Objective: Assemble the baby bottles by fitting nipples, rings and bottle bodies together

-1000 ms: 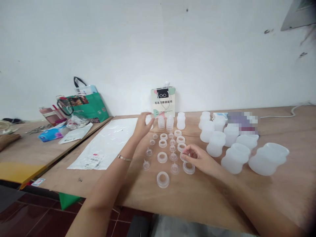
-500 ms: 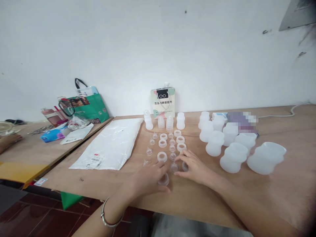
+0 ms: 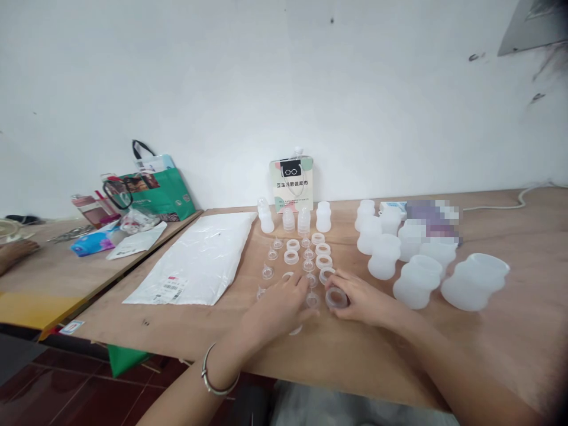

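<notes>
- Fingers [image 3: 341,277] of the right hand [image 3: 362,300] curved around a clear ring [image 3: 330,300] just below the centre of the frame, thumb and fingertips at its edges; whether they were clamped on it could not be told.
- Left hand [image 3: 281,305], a silver-coloured bangle [image 3: 204,373] on its wrist, came in from the lower left; its thumb and fingertips were apart, with a clear teat [image 3: 313,300] between them in view. Contact could not be made out.
- Under that hand, a partly hidden ring [image 3: 296,331] showed on the brown worktop [image 3: 377,361].
- Beyond the hands, other rings [image 3: 291,257] and teats [image 3: 267,273] lay in columns towards mid-frame.
- At centre right, translucent white bottles [image 3: 417,284] stood upright in a loose group, mouths up.
- At centre left lay a flat white parcel [image 3: 195,254] with a printed label.
- Farther back, a capped bottle [image 3: 266,219], two clear domed caps [image 3: 288,220] and an uncapped bottle [image 3: 323,218] stood before a paper bag [image 3: 288,204].
- At the left edge rested another person's hand [image 3: 20,253]; a green bag [image 3: 173,192] leaned near the white wall [image 3: 231,94].
</notes>
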Demonstrator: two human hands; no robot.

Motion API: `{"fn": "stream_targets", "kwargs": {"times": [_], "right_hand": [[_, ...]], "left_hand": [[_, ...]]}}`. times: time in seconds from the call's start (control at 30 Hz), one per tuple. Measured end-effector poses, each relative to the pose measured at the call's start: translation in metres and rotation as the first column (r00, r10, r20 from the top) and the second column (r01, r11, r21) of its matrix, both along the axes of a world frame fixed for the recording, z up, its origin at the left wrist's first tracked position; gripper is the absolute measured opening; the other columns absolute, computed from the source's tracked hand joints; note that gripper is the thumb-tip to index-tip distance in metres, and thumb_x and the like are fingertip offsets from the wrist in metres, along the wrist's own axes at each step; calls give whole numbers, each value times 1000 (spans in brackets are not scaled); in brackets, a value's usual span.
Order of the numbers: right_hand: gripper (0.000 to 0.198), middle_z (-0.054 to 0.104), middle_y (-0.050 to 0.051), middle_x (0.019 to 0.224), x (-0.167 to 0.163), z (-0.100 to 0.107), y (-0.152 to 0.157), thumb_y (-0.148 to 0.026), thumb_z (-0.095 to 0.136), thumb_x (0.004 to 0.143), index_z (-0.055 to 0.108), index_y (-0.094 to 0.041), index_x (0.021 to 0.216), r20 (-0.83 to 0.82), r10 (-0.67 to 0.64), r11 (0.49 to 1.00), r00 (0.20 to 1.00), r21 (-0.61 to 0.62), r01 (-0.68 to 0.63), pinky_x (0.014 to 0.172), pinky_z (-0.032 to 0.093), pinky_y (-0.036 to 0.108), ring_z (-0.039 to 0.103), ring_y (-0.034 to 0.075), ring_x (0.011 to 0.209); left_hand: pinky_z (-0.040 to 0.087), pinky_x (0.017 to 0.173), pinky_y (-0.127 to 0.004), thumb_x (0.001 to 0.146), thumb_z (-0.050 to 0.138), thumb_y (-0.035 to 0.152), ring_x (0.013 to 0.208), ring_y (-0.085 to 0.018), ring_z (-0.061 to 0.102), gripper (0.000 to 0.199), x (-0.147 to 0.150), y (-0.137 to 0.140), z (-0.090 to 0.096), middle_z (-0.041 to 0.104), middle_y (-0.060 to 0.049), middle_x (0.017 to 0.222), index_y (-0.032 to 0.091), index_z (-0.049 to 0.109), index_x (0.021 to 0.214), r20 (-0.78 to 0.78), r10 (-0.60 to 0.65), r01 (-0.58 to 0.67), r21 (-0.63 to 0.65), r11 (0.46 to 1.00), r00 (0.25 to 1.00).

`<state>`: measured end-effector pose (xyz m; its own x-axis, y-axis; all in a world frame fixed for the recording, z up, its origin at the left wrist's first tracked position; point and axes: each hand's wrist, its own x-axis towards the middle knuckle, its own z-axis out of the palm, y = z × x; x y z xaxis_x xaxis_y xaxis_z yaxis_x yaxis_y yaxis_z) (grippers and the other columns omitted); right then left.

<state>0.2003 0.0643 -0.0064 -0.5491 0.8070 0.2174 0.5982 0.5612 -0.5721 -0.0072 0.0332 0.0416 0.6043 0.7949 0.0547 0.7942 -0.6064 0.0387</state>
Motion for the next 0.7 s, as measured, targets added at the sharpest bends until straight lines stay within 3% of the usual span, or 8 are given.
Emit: {"fn": "stream_targets", "kwargs": {"times": [0.13,0.17,0.23,0.33,0.43,0.5,0.57,0.7], "right_hand": [[23,59,2,87,3,12,4,-29,62,67,60,-23,89,-266,-103,978,958,-202,49,72,44,34,55,19,78],[26,61,3,89,4,16,6,-34,61,70,60,-23,93,-400,-162,953,902,-300,38,72,45,34,56,19,79],[30,63,5,94,4,23,8,-40,55,75,59,-21,98,-654,-293,876,698,-477,-79,73,47,33,59,20,85],[25,65,6,97,-1,25,11,-40,49,81,60,-21,94,-798,-455,759,395,-579,-296,77,50,32,61,19,90],[20,66,6,95,-10,16,14,-36,48,82,59,-21,90,-788,-540,687,296,-616,-386,80,52,34,63,19,89],[18,66,6,96,-16,10,16,-33,49,82,58,-20,90,-782,-568,665,258,-620,-416,82,53,33,63,19,90],[16,65,5,100,-21,6,18,-32,52,81,58,-21,90,-783,-585,668,212,-613,-422,83,53,29,62,17,94],[17,62,3,108,-24,4,18,-32,55,80,59,-21,92,-773,-610,674,175,-623,-397,83,53,24,59,15,101]], "left_hand": [[43,67,-30,80,48,40,83,-21,58,28,9,15,-5,56,-8,100,18,48,98,-15,-10,9,-64,998,1000],[43,66,-29,80,49,37,80,-20,58,26,11,19,-7,57,-8,99,17,49,96,-26,-21,18,-81,997,999],[42,64,-28,79,49,30,75,-19,58,20,14,24,-10,58,-7,93,17,50,94,-50,-33,28,-95,995,998],[42,63,-27,77,47,21,74,-18,58,16,15,27,-9,59,-7,90,18,51,91,-51,-67,62,-92,994,996],[42,63,-27,76,46,20,73,-18,57,16,9,30,-2,59,-6,89,19,50,92,52,-63,67,-98,993,997],[42,64,-27,77,48,24,73,-16,56,15,4,35,3,59,-4,86,19,50,91,217,-44,74,-130,989,975],[44,67,-26,77,50,28,76,-15,55,16,-1,42,5,59,-3,86,19,49,90,444,-42,116,-141,983,895],[45,76,-27,76,54,25,86,-14,55,18,0,54,-6,57,-7,103,18,50,91,784,-33,71,-14,997,619]]}}
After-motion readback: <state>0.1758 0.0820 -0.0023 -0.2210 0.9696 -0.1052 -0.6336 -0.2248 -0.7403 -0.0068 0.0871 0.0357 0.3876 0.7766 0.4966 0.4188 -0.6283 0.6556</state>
